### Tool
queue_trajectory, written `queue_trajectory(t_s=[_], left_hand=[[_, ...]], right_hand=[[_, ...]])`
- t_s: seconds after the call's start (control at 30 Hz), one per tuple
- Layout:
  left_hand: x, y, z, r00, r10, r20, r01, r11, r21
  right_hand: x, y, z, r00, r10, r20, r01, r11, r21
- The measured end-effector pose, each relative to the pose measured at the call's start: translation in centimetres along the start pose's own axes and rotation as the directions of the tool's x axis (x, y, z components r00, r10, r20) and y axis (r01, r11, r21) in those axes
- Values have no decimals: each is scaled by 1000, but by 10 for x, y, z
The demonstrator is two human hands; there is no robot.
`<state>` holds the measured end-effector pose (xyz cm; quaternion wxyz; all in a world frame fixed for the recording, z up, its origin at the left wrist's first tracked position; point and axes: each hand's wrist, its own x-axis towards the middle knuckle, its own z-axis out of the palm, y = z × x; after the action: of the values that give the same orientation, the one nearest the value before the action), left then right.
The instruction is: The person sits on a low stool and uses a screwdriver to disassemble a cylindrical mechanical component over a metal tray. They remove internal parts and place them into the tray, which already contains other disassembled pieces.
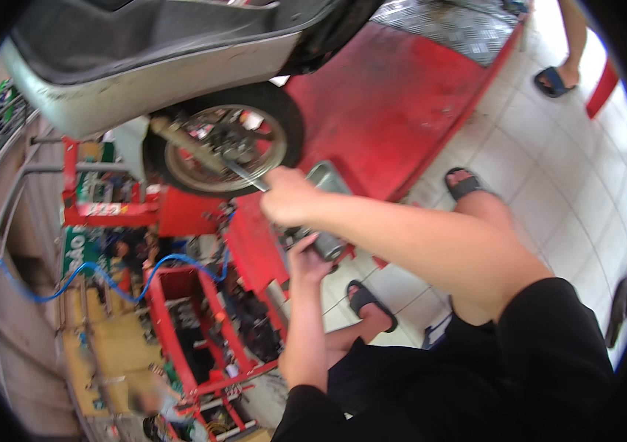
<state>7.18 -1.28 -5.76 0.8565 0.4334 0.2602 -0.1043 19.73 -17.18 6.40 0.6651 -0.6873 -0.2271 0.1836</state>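
Metal tool (pixel 247 174) juts from right grip (pixel 288 197) toward wheel (pixel 229 140)

Over on the left, a blue coiled hose (pixel 63 286) is snaking across the frame! Just below, a red metal rack (pixel 171 331) is standing beside a yellowish panel (pixel 118 335), while a green sign (pixel 75 250) is peeking out above. Up top, a red platform (pixel 394 103) is stretching toward a patterned metal plate (pixel 457 33). And upper right, a bystander's sandalled foot (pixel 553 81) is resting on pale floor tiles (pixel 542 162), near a red leg of furniture (pixel 604 90)!
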Motion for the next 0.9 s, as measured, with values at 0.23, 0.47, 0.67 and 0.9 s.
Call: queue_trajectory(t_s=[0.23, 0.47, 0.67, 0.9], left_hand=[[-24, 12, 12, 993, 16, -115, -57, 932, -359], [-36, 36, 6, 982, 173, -80, -191, 882, -432], [-63, 58, -1, 946, 254, -200, -322, 776, -542], [-74, 70, -16, 918, 271, -288, -394, 706, -589]], right_hand=[[-1, 10, 22, 998, -3, 58, -2, 997, 73], [-13, 14, 23, 915, 242, 322, -275, 959, 62], [-39, 10, 25, 862, 233, 450, -184, 971, -151], [-52, 17, 33, 788, 324, 524, -247, 945, -213]])
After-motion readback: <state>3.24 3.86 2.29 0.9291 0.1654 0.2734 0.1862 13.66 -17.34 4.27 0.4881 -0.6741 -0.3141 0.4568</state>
